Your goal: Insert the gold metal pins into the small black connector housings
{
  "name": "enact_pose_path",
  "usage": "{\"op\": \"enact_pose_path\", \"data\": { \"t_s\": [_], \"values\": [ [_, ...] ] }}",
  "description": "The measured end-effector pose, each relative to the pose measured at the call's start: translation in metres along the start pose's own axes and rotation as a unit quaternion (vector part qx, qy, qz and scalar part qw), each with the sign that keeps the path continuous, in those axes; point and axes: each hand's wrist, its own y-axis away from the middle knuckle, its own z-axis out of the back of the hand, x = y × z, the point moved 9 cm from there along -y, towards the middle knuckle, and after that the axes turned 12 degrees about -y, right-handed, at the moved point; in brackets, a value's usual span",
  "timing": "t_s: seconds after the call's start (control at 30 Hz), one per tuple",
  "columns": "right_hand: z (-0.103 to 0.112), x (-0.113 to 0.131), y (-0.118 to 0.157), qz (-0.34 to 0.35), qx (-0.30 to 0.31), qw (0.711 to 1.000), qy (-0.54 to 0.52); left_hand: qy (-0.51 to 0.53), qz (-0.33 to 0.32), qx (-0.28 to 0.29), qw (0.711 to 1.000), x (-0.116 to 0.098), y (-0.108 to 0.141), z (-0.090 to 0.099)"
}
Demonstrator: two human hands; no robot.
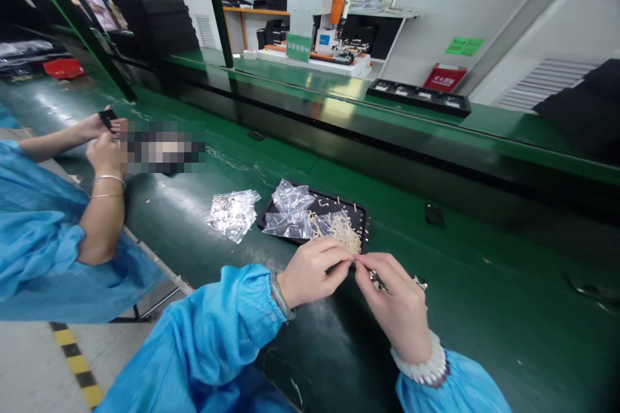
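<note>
Left hand (pixel 316 272) and right hand (pixel 398 304) pinched at the tips — anything held too small to tell. Many pieces (pixel 345 231) left in tray (pixel 264 219) — finished share cannot be judged.

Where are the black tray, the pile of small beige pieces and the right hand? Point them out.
Black tray (pixel 330 205), head view: bare floor.
Pile of small beige pieces (pixel 346 232), head view: its middle.
Right hand (pixel 396 300), head view: back of the hand.
</note>
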Motion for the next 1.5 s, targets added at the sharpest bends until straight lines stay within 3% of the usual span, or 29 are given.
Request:
{"op": "enact_pose_path", "data": {
  "t_s": [0.13,0.37,0.53,0.93,1.33,1.5],
  "values": [
    [-0.001,-0.007,-0.003,-0.040,-0.023,0.998,-0.030,0.034,0.029,-0.006,0.999,0.004,-0.001,0.002],
    [0.012,-0.067,0.003,-0.231,-0.095,0.962,-0.110,0.160,0.207,0.014,0.965,0.037,0.001,-0.008],
    [0.003,-0.066,-0.004,-0.195,-0.039,0.979,-0.053,0.214,0.273,0.014,0.938,0.052,0.006,-0.017],
    [-0.011,-0.017,-0.014,-0.063,0.008,0.997,-0.049,0.128,0.232,-0.012,0.964,0.045,0.004,-0.006],
    [-0.013,-0.013,-0.016,-0.041,0.028,0.997,-0.053,0.012,0.121,-0.012,0.992,0.023,0.000,0.002],
    [-0.011,-0.025,-0.012,-0.091,-0.004,0.994,-0.059,0.077,0.165,-0.008,0.983,0.031,0.002,-0.003]
  ]
}}
